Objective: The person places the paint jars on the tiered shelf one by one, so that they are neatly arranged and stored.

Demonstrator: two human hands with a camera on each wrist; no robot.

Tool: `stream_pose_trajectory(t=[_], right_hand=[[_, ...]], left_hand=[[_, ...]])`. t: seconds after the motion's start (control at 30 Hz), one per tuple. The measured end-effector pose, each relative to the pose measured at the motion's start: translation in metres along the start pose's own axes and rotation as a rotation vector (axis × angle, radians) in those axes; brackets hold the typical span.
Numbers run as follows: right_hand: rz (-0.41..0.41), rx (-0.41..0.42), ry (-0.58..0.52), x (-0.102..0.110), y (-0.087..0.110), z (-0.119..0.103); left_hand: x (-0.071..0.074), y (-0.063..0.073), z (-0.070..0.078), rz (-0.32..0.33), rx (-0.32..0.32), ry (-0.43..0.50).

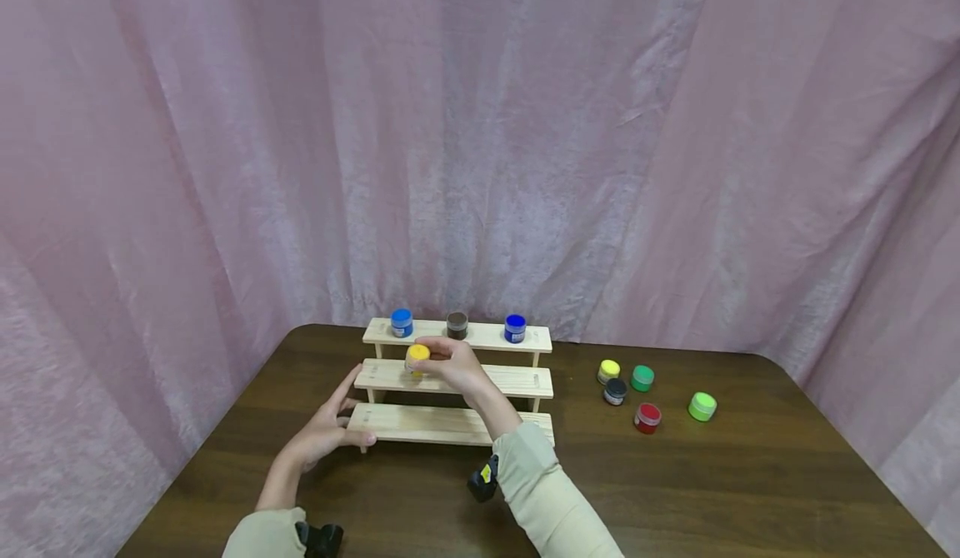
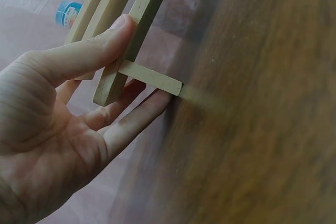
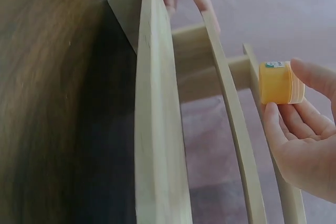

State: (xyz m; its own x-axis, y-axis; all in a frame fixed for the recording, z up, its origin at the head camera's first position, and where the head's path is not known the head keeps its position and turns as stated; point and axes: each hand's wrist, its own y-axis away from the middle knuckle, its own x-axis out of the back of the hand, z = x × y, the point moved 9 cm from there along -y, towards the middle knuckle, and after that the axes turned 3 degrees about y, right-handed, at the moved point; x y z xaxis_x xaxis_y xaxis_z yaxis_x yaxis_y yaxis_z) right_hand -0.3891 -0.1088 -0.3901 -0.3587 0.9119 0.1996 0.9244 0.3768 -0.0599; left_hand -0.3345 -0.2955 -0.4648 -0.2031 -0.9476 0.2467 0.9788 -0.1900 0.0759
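The person's left hand (image 1: 322, 435), thumb on the lowest plank (image 1: 427, 423), holds the left end of a pale wooden stepped stand (image 1: 517, 381). The right hand (image 1: 459, 367) pinches a squat, cylindrical orange-yellow jar (image 1: 417, 355) at the middle plank's (image 1: 382, 375) left part; whether it touches the wood cannot be told. Five round lidded jars (image 1: 647, 418) stand rightward on the dark, grained table (image 1: 720, 483), three small jars (image 1: 457, 326) on the top plank (image 1: 485, 336). Behind hangs a rumpled, sheeny pink curtain (image 1: 510, 141).

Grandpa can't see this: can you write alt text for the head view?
A right hand holds a yellow jar at the middle shelf of a wooden stand; the left hand grips its left end. Three jars stand on the top shelf; five more jars sit on the table to the right.
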Motion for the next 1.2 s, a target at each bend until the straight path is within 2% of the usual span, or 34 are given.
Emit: stream_pose_trajectory(t=[0.23,0.5,0.7,0.93,1.2], right_hand=[[-0.005,-0.033,-0.031,-0.021,-0.007,0.005],[0.031,-0.073,-0.055,-0.031,-0.015,0.013],[0.048,-0.059,-0.003,-0.034,-0.017,0.011],[0.056,-0.017,0.132,-0.036,-0.019,0.007],[0.035,0.010,0.160,-0.039,-0.017,0.005]], left_hand=[[0.000,-0.001,-0.001,-0.007,-0.003,0.017],[0.000,-0.002,-0.001,-0.019,-0.017,0.009],[0.000,-0.002,-0.001,-0.030,-0.022,0.007],[-0.001,-0.003,0.001,-0.034,-0.027,0.019],[-0.001,-0.002,-0.001,-0.023,-0.017,0.025]])
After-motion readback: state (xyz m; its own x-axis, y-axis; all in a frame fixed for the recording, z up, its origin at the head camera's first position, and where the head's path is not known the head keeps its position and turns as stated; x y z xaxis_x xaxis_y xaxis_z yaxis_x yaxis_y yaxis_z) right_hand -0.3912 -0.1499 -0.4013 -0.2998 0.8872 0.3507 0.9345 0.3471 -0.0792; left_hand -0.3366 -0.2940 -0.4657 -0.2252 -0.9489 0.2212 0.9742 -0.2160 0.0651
